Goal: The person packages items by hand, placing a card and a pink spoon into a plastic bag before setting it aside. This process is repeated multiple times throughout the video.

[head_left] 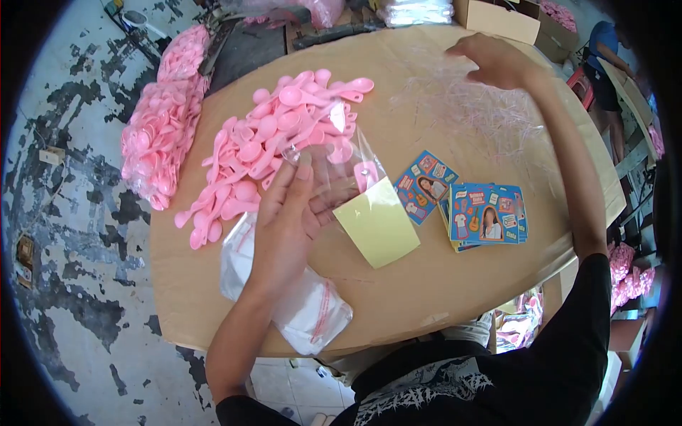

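My left hand (288, 216) holds a clear plastic bag (348, 153) with a yellow card (378, 224) and a pink spoon inside it. The bag rests on the round brown table (398, 298), beside a heap of pink plastic spoons (273, 142). My right hand (494, 60) reaches to the far side of the table, fingers spread over a pile of thin clear strips (469, 106). A stack of colourful printed cards (486, 216) lies between the two arms, with one loose card (425, 186) next to it.
A stack of empty clear bags (312, 309) lies under my left forearm at the table's near edge. A large bag of pink spoons (167, 113) sits off the table's left. Cardboard boxes (497, 18) stand at the back. Another person (607, 50) sits at the far right.
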The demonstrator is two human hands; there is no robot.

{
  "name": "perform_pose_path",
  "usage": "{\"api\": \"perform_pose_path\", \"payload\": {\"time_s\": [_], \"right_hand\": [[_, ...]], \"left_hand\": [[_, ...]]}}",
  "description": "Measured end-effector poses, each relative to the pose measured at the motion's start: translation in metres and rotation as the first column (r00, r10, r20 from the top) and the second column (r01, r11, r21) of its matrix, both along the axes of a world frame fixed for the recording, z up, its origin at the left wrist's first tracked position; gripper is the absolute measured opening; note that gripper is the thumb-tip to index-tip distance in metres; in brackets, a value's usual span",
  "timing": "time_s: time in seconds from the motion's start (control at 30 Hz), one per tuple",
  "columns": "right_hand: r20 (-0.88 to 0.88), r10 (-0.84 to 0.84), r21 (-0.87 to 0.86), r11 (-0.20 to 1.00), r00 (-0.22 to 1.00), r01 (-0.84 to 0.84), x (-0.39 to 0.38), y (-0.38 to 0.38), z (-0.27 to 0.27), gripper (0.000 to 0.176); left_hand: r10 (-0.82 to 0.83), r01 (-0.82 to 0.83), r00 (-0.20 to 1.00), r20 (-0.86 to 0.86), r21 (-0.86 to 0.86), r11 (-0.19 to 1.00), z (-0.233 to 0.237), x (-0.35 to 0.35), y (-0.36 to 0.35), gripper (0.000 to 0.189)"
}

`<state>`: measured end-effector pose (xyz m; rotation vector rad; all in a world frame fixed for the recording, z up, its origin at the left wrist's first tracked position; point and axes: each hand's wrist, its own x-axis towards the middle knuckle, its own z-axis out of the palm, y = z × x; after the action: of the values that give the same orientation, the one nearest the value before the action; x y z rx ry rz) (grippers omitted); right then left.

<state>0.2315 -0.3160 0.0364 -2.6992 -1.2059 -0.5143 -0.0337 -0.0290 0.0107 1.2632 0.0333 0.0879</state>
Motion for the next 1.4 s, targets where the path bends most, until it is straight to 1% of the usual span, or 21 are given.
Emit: {"api": "perform_pose_path", "payload": {"time_s": [0.03, 0.1, 0.13, 0.17, 0.27, 0.37, 0.43, 0.47, 0.57, 0.67, 0.7, 0.8, 0.83, 0.93, 0.97, 1.0, 1.03, 1.07, 1.13, 1.23, 1.4], "right_hand": [[0.426, -0.128, -0.149, 0.966, 0.895, 0.209, 0.003, 0.005, -0.002, 0.016], [-0.076, -0.103, 0.037, 0.994, 0.992, 0.106, -0.011, 0.011, 0.028, 0.018], [-0.320, -0.031, 0.141, 0.987, 0.947, 0.080, -0.025, 0.020, 0.041, 0.019], [-0.200, 0.199, 0.329, 0.936, 0.959, -0.126, -0.034, 0.023, 0.036, 0.019], [-0.227, 0.209, 0.206, 0.965, 0.951, -0.163, -0.080, 0.049, 0.042, 0.019], [-0.780, 0.275, 0.101, 0.942, 0.562, -0.321, -0.099, 0.056, 0.046, 0.020], [-0.405, 0.157, -0.068, 0.977, 0.901, -0.201, -0.081, 0.042, 0.027, 0.020], [-0.160, 0.089, -0.124, 0.986, 0.983, -0.109, -0.073, 0.035, 0.020, 0.020], [-0.592, 0.170, 0.074, 0.985, 0.788, -0.157, -0.104, 0.035, 0.074, 0.022], [-0.772, 0.427, 0.238, 0.881, 0.471, -0.409, -0.079, 0.013, 0.077, 0.028], [-0.473, 0.317, 0.041, 0.940, 0.822, -0.339, -0.070, 0.012, 0.069, 0.025], [0.023, 0.145, 0.164, 0.975, 0.989, -0.147, -0.070, 0.007, 0.057, 0.022], [-0.408, 0.285, 0.255, 0.948, 0.868, -0.191, -0.103, 0.018, 0.085, 0.026], [-0.790, 0.547, 0.299, 0.737, 0.277, -0.606, -0.127, 0.020, 0.099, 0.036], [-0.581, 0.542, 0.145, 0.803, 0.607, -0.578, -0.123, 0.024, 0.083, 0.038], [-0.270, 0.475, 0.016, 0.872, 0.837, -0.490, -0.110, 0.034, 0.052, 0.039], [0.096, 0.359, -0.064, 0.933, 0.928, -0.354, -0.102, 0.043, 0.032, 0.041], [-0.164, 0.385, 0.105, 0.922, 0.908, -0.372, -0.104, 0.054, 0.026, 0.038], [-0.595, 0.491, 0.415, 0.866, 0.637, -0.280, -0.117, 0.081, 0.022, 0.033], [-0.545, 0.546, 0.392, 0.837, 0.636, -0.383, -0.151, 0.093, 0.030, 0.030], [-0.642, 0.527, 0.510, 0.836, 0.557, -0.203, -0.151, 0.104, 0.011, 0.022]], "left_hand": [[0.059, -0.059, 0.998, 0.007, -0.031, 0.998, -0.003, 0.000, -0.002, 0.038], [0.010, -0.008, 1.000, -0.028, 0.053, 0.999, -0.009, 0.002, 0.004, 0.036], [-0.007, 0.011, 0.999, -0.046, 0.089, 0.996, -0.011, 0.003, 0.007, 0.035], [-0.078, 0.079, 0.997, -0.027, 0.062, 0.995, -0.013, 0.003, 0.009, 0.033], [-0.042, 0.045, 0.996, -0.078, 0.028, 0.999, -0.017, 0.003, 0.009, 0.032], [-0.007, 0.004, 0.999, -0.048, -0.053, 0.999, -0.012, 0.001, 0.003, 0.037], [-0.002, -0.002, 0.998, -0.061, -0.076, 0.997, -0.010, -0.001, 0.002, 0.036], [-0.001, -0.005, 0.998, -0.062, -0.087, 0.996, -0.009, -0.001, 0.002, 0.036], [-0.055, 0.047, 0.994, -0.093, -0.085, 0.995, -0.008, -0.003, 0.004, 0.036], [-0.213, 0.208, 0.974, -0.079, -0.069, 0.976, -0.010, -0.004, 0.006, 0.037], [-0.212, 0.210, 0.967, -0.143, -0.028, 0.977, -0.010, -0.007, 0.002, 0.037], [-0.216, 0.238, 0.952, -0.217, 0.082, 0.968, 0.001, -0.007, -0.002, 0.037], [-0.239, 0.258, 0.951, -0.197, 0.077, 0.963, 0.003, -0.007, -0.001, 0.037], [-0.235, 0.243, 0.960, -0.152, 0.035, 0.969, 0.005, -0.010, -0.003, 0.037], [-0.222, 0.227, 0.966, -0.132, 0.024, 0.974, 0.006, -0.010, -0.004, 0.038], [-0.193, 0.196, 0.972, -0.133, 0.006, 0.981, 0.003, -0.010, -0.005, 0.038], [-0.161, 0.162, 0.978, -0.134, -0.006, 0.987, -0.001, -0.008, -0.004, 0.038], [-0.127, 0.126, 0.983, -0.135, -0.013, 0.992, -0.004, -0.007, -0.002, 0.038], [-0.088, 0.089, 0.993, -0.079, 0.011, 0.996, -0.006, -0.007, -0.001, 0.036], [-0.018, 0.019, 1.000, -0.022, 0.034, 0.999, -0.003, -0.005, -0.005, 0.036], [-0.049, 0.049, 0.998, -0.028, 0.016, 0.999, -0.002, -0.007, -0.004, 0.038]]}}
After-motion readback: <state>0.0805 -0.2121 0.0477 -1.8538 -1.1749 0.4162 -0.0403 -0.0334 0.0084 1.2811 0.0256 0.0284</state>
